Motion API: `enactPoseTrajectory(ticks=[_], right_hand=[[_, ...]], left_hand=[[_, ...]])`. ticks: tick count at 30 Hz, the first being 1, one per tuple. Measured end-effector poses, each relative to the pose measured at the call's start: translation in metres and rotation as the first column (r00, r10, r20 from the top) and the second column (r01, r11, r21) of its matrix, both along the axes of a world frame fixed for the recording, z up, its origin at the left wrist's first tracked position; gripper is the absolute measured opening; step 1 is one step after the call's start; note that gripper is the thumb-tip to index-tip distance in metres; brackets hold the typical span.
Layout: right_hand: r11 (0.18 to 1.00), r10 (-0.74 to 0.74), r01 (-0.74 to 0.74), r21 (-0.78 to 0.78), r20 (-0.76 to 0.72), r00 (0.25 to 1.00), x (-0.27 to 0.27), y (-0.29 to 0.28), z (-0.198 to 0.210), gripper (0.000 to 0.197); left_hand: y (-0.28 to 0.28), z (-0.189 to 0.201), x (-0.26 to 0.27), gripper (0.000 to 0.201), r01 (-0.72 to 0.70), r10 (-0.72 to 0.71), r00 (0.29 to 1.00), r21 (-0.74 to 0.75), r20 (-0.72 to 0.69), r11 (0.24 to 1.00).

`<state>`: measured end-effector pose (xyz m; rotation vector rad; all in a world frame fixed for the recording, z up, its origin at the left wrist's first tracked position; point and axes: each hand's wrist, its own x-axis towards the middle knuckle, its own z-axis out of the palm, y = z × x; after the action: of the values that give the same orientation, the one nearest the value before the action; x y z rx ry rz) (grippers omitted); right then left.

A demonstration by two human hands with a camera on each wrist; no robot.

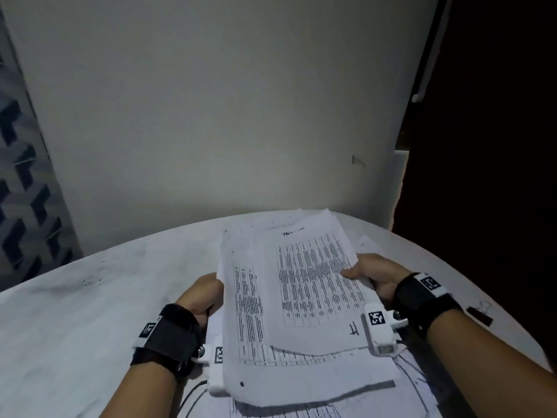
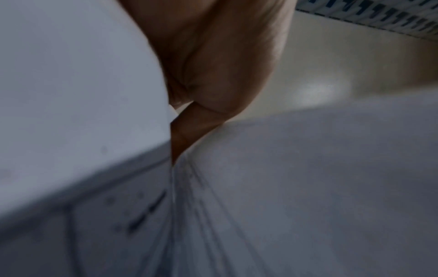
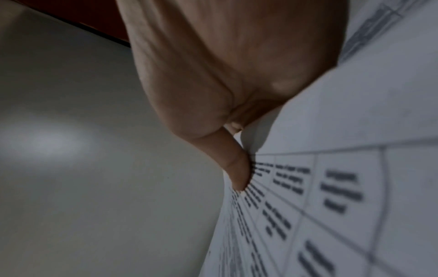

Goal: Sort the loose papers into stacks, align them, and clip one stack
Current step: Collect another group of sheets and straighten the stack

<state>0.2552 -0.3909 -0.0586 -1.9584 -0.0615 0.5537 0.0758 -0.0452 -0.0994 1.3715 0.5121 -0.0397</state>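
Both hands held one sheaf of printed papers [image 1: 301, 297] lifted off the table. The left hand [image 1: 202, 295] gripped the sheaf's left edge, fingers curled under and thumb against the side; the left wrist view showed the palm closed on the paper edge. The right hand [image 1: 372, 274] pinched the right edge, thumb lying on the printed table of the top sheet and fingers hidden beneath, as the right wrist view confirmed with the thumb [image 3: 237, 168] pressed on the print.

The sheaf itself was not squared. Its top sheet [image 1: 316, 282] sat skewed clockwise and shifted toward the far right, leaving a wide strip of the sheet below [image 1: 250, 312] exposed on the left and along the near edge. So gathering looked well under way, while aligning seemed only begun. More sheets [image 1: 331, 410] lay flat on the table under the held sheaf, near the person, so sorting into separate stacks may be partly done; how many stacks existed could not be told. Clipping was not yet done: a dark binder clip [image 1: 479, 314] lay on the table to the right, just beyond the right wrist, apart from any paper.

Around this, the white table [image 1: 90, 312] carried smudges on its left side, a pale wall [image 1: 211, 116] stood behind, and a patterned panel [image 1: 21, 191] showed at far left. Wrist-camera cables [image 1: 193, 393] trailed near the left forearm, close to the lower sheets, and might snag them. The room was dim, and both wrist views were blurred.
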Motion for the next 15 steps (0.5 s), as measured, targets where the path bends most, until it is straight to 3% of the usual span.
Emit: enactPoseTrajectory(ticks=[1, 4, 5, 8, 12, 15], right_hand=[[1.0, -0.002, 0.001, -0.025, -0.011, 1.0, 0.002, 0.001, -0.007, 0.118], [0.996, -0.059, 0.059, -0.067, 0.008, 0.998, -0.022, 0.013, 0.003, 0.048], [0.995, -0.071, 0.072, -0.064, 0.014, 0.997, -0.025, 0.015, 0.003, 0.036], [0.995, -0.071, 0.072, -0.067, 0.025, 0.997, -0.029, 0.021, 0.006, 0.024], [0.993, -0.075, 0.081, -0.09, 0.067, 0.995, -0.026, 0.024, 0.003, 0.003], [0.991, -0.077, 0.084, -0.108, 0.07, 0.995, -0.024, 0.027, -0.003, 0.036]], left_hand=[[-0.002, 0.005, -0.004, 0.032, -0.014, 0.014, 0.999, 0.001, -0.029, 1.0], [-0.022, 0.04, -0.021, 0.034, -0.048, 0.046, 0.999, -0.107, -0.019, 0.993], [-0.023, 0.041, -0.022, 0.037, -0.066, 0.065, 0.998, -0.15, -0.009, 0.986], [-0.02, 0.044, -0.024, 0.024, -0.057, 0.055, 0.998, -0.205, -0.016, 0.977], [-0.024, 0.043, -0.025, 0.019, -0.02, 0.019, 1.0, -0.062, -0.024, 0.998], [-0.028, 0.039, -0.022, 0.032, -0.025, 0.025, 1.0, -0.012, 0.003, 1.0]])
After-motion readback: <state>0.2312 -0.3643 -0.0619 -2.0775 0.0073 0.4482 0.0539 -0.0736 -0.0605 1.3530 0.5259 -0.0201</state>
